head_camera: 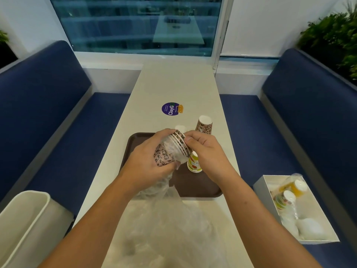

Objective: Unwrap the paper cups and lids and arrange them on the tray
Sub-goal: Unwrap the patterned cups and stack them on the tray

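My left hand grips a stack of leopard-print paper cups, held on its side over the brown tray and partly inside clear plastic wrap that trails down to the table. My right hand pinches the rims at the stack's open end. On the tray stand an upside-down leopard-print cup at the far right, a white-bottomed cup behind the stack, and a fruit-print cup under my right hand.
A white box on the right bench holds more wrapped cups and lids. A white bin stands at the near left. A purple sticker lies on the white table beyond the tray. Blue benches flank the table.
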